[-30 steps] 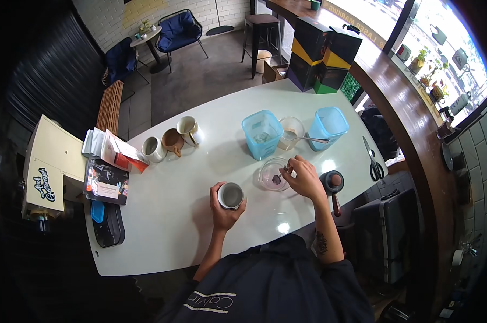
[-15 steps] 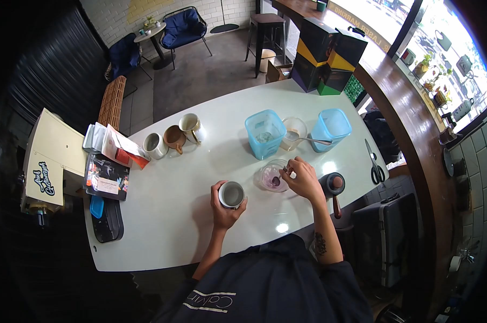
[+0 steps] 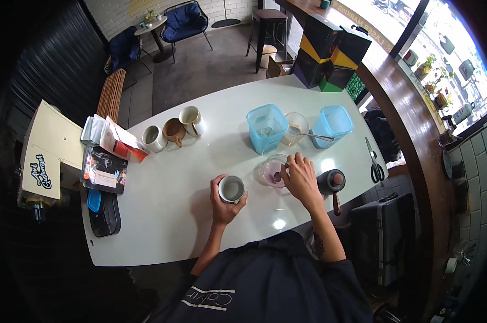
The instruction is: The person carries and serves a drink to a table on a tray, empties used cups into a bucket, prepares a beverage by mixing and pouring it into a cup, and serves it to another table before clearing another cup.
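Note:
My left hand (image 3: 223,208) is wrapped around a light grey cup (image 3: 232,189), which stands upright with its open top toward me. With my right hand (image 3: 302,182) I pinch a spoon (image 3: 277,176) whose bowl end is inside a small clear bowl (image 3: 267,168). Something purple coats or lies in that bowl; whether it is powder or liquid I cannot tell. Fingers cover most of the spoon's handle. Just right of my right hand sits a dark pot (image 3: 327,183) with a wooden handle.
Behind the clear bowl stand a blue tub (image 3: 267,141), a second clear bowl (image 3: 292,138) with a spoon (image 3: 318,137) across it, and another blue tub (image 3: 329,128). Three mugs (image 3: 173,132) are at the far left. Scissors (image 3: 376,168) lie near the right edge; black boxes (image 3: 329,56) stand behind.
My right hand has turned slightly over the clear bowl, and the spoon's end now sits nearer its right side. My left hand still holds the cup. The whole view has shifted a little.

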The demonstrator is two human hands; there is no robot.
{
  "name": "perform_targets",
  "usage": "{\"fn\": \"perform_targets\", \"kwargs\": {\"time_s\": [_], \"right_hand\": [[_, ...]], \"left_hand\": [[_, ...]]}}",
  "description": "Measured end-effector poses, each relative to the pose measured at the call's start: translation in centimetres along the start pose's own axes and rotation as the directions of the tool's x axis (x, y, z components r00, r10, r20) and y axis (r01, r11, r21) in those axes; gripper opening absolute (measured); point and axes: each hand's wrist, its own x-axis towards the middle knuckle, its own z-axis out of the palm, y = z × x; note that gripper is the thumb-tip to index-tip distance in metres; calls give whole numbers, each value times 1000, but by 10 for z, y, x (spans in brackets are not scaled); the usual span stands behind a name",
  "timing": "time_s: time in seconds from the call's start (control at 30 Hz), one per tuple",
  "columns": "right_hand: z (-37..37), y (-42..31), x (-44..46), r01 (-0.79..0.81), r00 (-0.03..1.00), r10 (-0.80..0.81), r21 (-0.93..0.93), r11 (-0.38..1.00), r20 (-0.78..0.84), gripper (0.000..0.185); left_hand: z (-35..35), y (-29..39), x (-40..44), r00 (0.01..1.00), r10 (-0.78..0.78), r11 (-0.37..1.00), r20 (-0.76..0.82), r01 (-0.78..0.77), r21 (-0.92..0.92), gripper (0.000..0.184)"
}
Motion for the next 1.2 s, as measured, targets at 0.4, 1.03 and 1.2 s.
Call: {"fn": "perform_targets", "kwargs": {"time_s": [0.4,1.03,1.2], "right_hand": [[-1,-11,2,91,995,-95,-159,983,-16,22],[10,-2,14,151,987,-162,307,940,12,18],[11,-2,18,91,995,-102,421,903,3,23]], "left_hand": [[-1,-4,0,999,49,999,-11,-48,21,66],[-2,1,0,996,72,997,-53,-74,-31,65],[-1,-1,0,995,89,996,-50,-91,-23,66]]}}
